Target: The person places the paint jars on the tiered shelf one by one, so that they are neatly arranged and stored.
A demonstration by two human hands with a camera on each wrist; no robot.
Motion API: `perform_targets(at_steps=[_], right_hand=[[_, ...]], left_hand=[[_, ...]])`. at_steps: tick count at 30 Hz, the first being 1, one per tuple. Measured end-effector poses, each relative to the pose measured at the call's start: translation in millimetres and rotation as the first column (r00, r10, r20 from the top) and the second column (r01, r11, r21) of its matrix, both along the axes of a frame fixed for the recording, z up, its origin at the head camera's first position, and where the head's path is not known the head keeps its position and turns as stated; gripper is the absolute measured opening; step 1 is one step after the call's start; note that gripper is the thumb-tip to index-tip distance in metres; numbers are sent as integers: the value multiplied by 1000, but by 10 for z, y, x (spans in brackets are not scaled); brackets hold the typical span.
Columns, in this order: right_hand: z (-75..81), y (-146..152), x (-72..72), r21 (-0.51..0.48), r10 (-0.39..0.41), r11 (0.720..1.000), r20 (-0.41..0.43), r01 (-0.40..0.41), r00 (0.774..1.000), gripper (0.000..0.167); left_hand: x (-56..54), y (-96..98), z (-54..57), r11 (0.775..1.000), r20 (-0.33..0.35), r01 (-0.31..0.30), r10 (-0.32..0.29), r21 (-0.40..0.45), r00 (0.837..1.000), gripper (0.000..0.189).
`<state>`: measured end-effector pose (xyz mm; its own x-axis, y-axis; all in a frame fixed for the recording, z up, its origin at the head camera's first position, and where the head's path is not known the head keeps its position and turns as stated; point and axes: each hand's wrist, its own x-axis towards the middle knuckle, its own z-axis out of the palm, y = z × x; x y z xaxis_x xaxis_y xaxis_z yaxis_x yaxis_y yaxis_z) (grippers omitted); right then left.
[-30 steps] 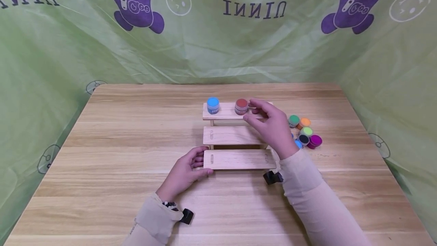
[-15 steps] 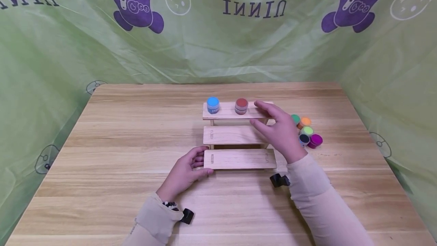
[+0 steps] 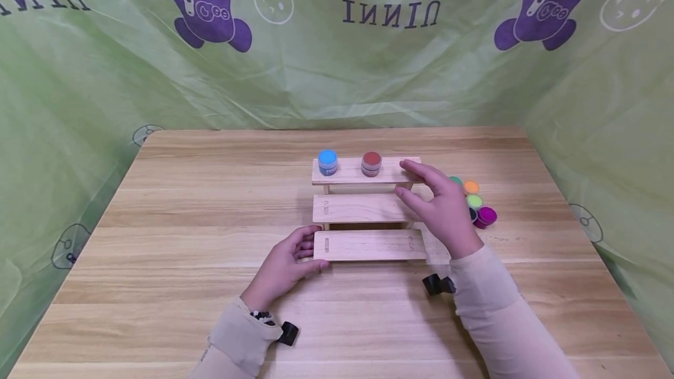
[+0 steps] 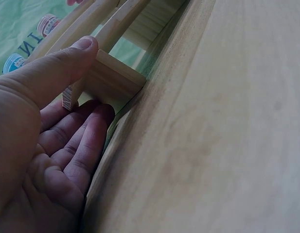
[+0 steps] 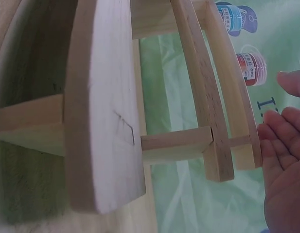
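Observation:
A three-step wooden display rack (image 3: 368,245) stands on the table. My left hand (image 3: 284,265) holds the left end of its lowest step, thumb at the front edge and fingers behind; the left wrist view shows the thumb (image 4: 67,63) over the board. On the top step sit a blue-lidded paint jar (image 3: 327,162) at the left and a red-brown-lidded paint jar (image 3: 371,164) near the middle. My right hand (image 3: 444,206) is at the right end of the upper steps, fingers spread and holding nothing. In the right wrist view its fingers (image 5: 281,141) lie beside the top step's end.
Several more paint jars cluster on the table right of the rack, partly behind my right hand: green (image 3: 456,181), orange (image 3: 471,187), light green (image 3: 474,202), black and purple (image 3: 485,216). A green printed curtain (image 3: 316,86) surrounds the wooden table (image 3: 184,221).
My right hand has moved right, away from the red-brown-lidded jar, which stays on the top step. It now covers more of the jar cluster. My left hand keeps its hold on the lowest step.

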<state>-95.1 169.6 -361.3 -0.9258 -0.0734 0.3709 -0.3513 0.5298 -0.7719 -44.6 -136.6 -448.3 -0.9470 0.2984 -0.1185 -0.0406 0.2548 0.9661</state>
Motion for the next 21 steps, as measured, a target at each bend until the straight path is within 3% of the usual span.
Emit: perform_targets(at_steps=[7,21], right_hand=[[-29,77,47,-32,10,999,30,-9,999,48],[-62,152,71,-199,78,978,45,-68,996,47]], left_hand=[[-9,3,-15,1000,-3,-2,2,-3,1000,74],[-5,3,-19,1000,7,-10,10,-13,1000,74]])
